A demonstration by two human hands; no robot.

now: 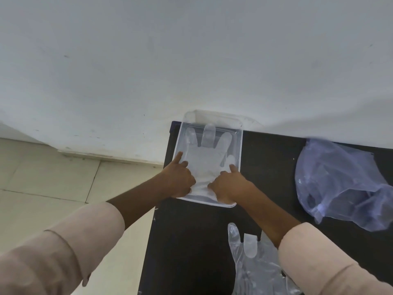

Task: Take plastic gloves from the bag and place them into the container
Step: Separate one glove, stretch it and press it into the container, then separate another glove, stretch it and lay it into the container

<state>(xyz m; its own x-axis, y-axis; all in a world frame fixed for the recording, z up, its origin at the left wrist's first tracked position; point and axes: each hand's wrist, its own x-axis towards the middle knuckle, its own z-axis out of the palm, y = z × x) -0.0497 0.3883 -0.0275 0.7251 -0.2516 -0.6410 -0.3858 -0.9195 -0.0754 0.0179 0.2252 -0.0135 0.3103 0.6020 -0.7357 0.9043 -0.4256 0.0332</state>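
A clear rectangular container point(239, 145) sits at the far left corner of a black table. A clear plastic glove point(209, 154) lies flat inside it, fingers pointing to the wall. My left hand point(180, 179) presses on the glove's left cuff side, index finger stretched along the container's left wall. My right hand point(227, 186) presses on the right side of the cuff, thumb raised. More clear gloves point(251, 265) lie on the table near me, partly under my right sleeve. The bluish plastic bag point(340, 184) lies crumpled at the right.
The black table point(191, 241) ends just left of the container, with tiled floor point(53, 184) below. A white wall point(191, 60) stands directly behind the container and bag.
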